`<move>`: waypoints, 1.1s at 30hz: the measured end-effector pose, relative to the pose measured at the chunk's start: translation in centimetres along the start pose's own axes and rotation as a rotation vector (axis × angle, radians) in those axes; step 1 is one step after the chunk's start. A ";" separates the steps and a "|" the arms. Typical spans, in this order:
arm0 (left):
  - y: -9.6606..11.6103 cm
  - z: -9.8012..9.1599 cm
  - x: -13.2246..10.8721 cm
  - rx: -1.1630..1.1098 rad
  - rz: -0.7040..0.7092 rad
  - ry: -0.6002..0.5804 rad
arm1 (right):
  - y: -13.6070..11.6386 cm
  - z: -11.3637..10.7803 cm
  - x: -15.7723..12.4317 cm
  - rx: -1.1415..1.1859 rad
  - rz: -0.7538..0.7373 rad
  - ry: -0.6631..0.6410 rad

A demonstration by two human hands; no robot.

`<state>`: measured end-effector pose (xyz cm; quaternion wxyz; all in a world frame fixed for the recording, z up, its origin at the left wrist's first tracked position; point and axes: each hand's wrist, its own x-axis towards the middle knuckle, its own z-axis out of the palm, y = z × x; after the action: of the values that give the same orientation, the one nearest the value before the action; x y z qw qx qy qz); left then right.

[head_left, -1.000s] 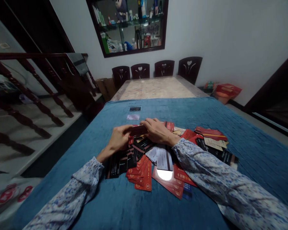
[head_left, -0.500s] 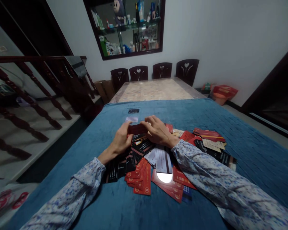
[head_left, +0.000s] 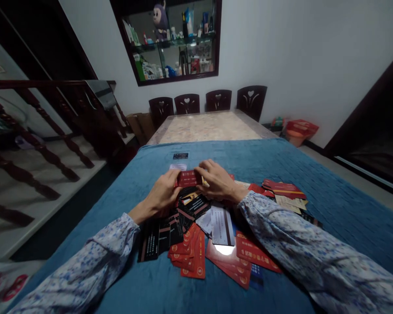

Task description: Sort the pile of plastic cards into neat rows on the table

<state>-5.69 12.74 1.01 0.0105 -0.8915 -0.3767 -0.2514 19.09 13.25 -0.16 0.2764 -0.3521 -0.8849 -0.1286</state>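
Note:
Between my two hands a dark red card (head_left: 187, 178) is held by its short ends, its printed face tilted toward me. My left hand (head_left: 163, 189) pinches the left end, and my right hand (head_left: 214, 179) grips the right end. Below them spreads a heap of cards: black cards (head_left: 150, 240) at the left, orange-red cards (head_left: 196, 255) in front, a silver card (head_left: 222, 224) with a dark stripe, and glossy red cards (head_left: 231, 261). Just beyond the held card lies a pale card (head_left: 177, 167), with a black card farther off.
A blue cloth (head_left: 124, 279) covers the near table; more red and cream cards (head_left: 284, 188) lie to the right. The bare marble-patterned tabletop (head_left: 209, 126) continues behind, with several dark chairs (head_left: 251, 100) at its far end. A wooden railing (head_left: 42, 144) stands at the left.
The dark red card has tilted so that its printed face shows more clearly. Both hands stay on its ends. The whole view has shifted slightly.

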 end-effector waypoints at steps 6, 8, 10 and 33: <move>-0.7 -0.2 2.3 0.046 0.025 -0.075 | 1.7 -1.1 0.6 -0.038 0.005 -0.097; -0.7 -0.3 3.2 0.075 0.010 -0.105 | 2.3 -1.1 0.9 -0.049 0.019 -0.138; -0.8 -0.3 4.2 0.099 0.001 -0.134 | 3.0 -1.0 1.2 -0.068 0.050 -0.166; -5.7 4.0 13.1 0.178 -0.130 -0.277 | 10.8 2.0 4.7 0.019 0.190 -0.295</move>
<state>-0.12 26.40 2.52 0.0211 -0.8870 -0.4521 -0.0918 22.94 24.44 1.34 0.1580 -0.4464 -0.8798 -0.0404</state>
